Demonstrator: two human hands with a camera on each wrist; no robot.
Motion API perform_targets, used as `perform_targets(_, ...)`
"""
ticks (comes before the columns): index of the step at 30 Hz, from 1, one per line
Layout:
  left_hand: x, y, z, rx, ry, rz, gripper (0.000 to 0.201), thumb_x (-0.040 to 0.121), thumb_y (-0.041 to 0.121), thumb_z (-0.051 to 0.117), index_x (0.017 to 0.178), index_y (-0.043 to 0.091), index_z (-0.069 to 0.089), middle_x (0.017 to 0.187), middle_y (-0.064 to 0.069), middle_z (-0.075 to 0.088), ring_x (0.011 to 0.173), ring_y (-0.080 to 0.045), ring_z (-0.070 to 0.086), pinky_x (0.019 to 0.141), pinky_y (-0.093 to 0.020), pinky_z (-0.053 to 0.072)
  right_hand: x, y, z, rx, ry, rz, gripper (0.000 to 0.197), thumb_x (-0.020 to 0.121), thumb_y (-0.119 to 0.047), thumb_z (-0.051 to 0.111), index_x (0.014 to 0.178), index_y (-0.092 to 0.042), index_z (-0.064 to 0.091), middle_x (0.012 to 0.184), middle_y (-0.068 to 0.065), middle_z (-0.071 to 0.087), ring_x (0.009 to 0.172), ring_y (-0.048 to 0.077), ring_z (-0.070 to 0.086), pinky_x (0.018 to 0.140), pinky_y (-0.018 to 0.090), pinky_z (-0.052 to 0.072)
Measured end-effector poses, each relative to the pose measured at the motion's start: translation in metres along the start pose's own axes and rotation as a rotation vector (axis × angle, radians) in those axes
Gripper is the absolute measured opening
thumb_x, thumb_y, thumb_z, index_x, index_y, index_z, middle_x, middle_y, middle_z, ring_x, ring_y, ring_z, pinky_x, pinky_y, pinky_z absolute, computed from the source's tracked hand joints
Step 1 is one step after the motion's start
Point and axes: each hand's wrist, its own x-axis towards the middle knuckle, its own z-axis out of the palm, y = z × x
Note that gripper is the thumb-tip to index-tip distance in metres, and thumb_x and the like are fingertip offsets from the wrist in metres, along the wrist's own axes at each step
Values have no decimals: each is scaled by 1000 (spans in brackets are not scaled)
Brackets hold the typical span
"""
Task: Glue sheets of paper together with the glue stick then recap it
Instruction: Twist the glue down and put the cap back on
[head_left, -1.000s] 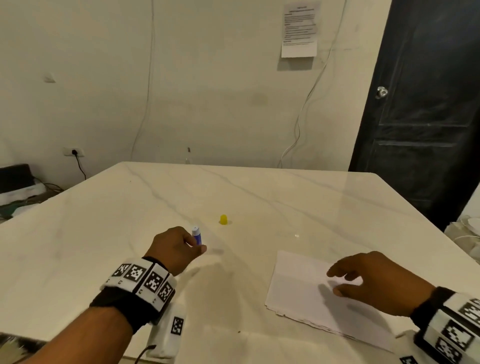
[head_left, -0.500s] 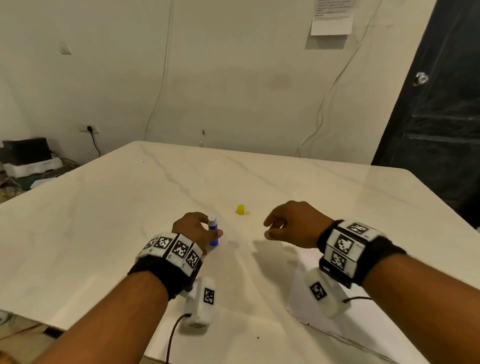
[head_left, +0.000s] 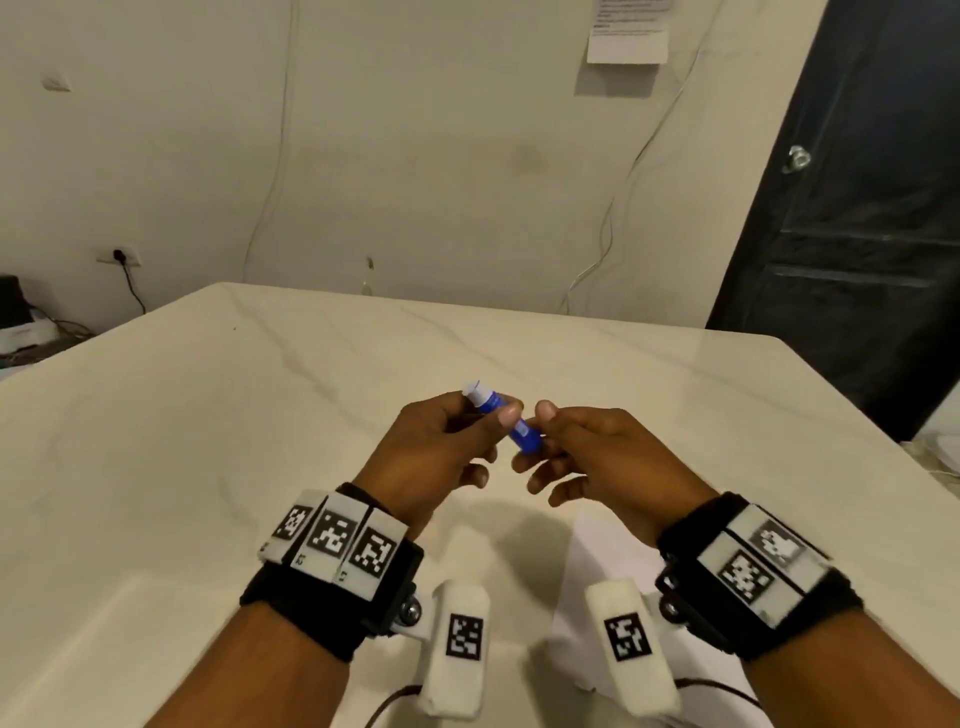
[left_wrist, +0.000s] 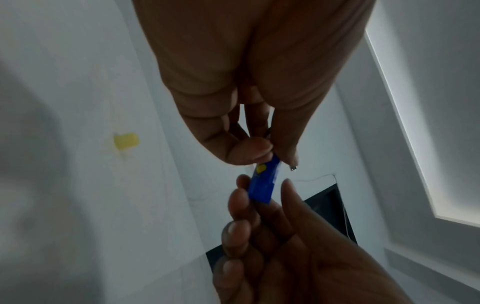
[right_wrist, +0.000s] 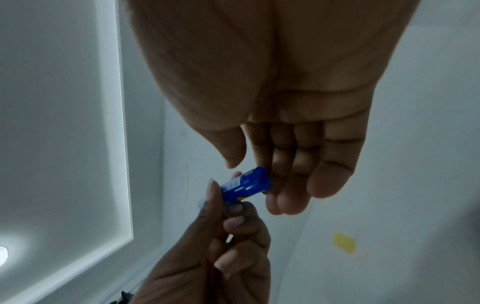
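Observation:
The blue glue stick (head_left: 501, 418) is uncapped, its white tip (head_left: 474, 388) pointing up and left. My left hand (head_left: 483, 423) pinches its upper body between thumb and fingers above the table. My right hand (head_left: 540, 431) has its thumb and fingertips curled round the stick's lower end (right_wrist: 245, 183). In the left wrist view the stick (left_wrist: 263, 185) runs from one hand into the other. The yellow cap (left_wrist: 126, 140) lies alone on the table, also in the right wrist view (right_wrist: 344, 242); my hands hide it in the head view. The white paper (head_left: 574, 571) lies under my right wrist.
The pale marble table (head_left: 208, 441) stretches out to the left and ahead. A dark door (head_left: 857, 208) stands at the right beyond the table corner. A wall socket with a cable (head_left: 120, 255) is at the far left.
My left hand lifted the glue stick off the table and tilted it. My right hand left the paper, swung left and took the stick's lower end.

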Motion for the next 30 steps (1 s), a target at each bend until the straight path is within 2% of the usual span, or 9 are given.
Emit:
perform_targets(6,21,-8,50,-114,-124,63,26,87,29,68,108,14,74,84,-3,62,72,-15,50,58,-23,45,-15,25,-37,377,93,-11,35,96,-32,59,108,-2,73,85,15,71,70,22,61,69,35,52)
perform_targets(10,34,-26,75,-221,-143,54,38,77,36,70,106,11,74,77,1,62,70,-15,50,57,-23,45,-10,46,-49,633,123,45,34,87,-29,66,103,0,72,79,12,67,64,19,59,64,30,53)
perform_targets(14,42,-44,82,-182,-108,78,37,76,37,71,104,12,75,72,-2,62,66,-18,50,61,-24,48,0,68,-52,700,154,58,28,85,-27,67,93,-1,74,76,13,66,62,18,59,62,27,56)
perform_targets(16,44,-49,83,-167,-89,98,35,77,34,70,103,11,75,68,2,63,63,-17,51,59,-24,48,4,75,-53,699,156,41,27,85,-26,66,92,-1,74,76,13,66,62,19,59,63,27,57)
perform_targets(19,42,-51,85,-140,-63,135,35,78,33,69,103,10,75,64,5,63,61,-17,52,59,-24,49,5,80,-54,684,163,-13,33,79,-22,68,102,2,71,81,15,70,67,20,62,67,27,58)
perform_targets(23,39,-50,87,-94,-35,205,33,80,33,68,103,11,75,64,4,64,60,-15,55,61,-23,50,5,81,-53,674,193,-57,46,62,-21,80,105,-7,72,97,16,76,82,24,71,76,27,60)
perform_targets(25,37,-48,86,-82,-32,234,31,80,32,67,102,12,75,67,3,66,60,-14,56,60,-23,51,4,75,-53,699,163,-53,42,66,-24,78,105,-9,74,91,15,74,77,23,70,72,28,59)
perform_targets(27,35,-47,85,-73,-39,260,28,81,30,68,101,12,75,75,-3,71,59,-13,55,59,-25,51,2,70,-52,695,121,-20,39,81,-35,69,106,-4,73,81,13,69,67,21,63,64,29,57)
perform_targets(30,33,-48,85,-35,-46,291,26,81,28,69,100,11,75,84,-13,71,58,-13,56,58,-28,52,0,69,-49,663,122,44,41,93,-39,56,94,-2,73,71,12,64,57,20,57,55,28,54)
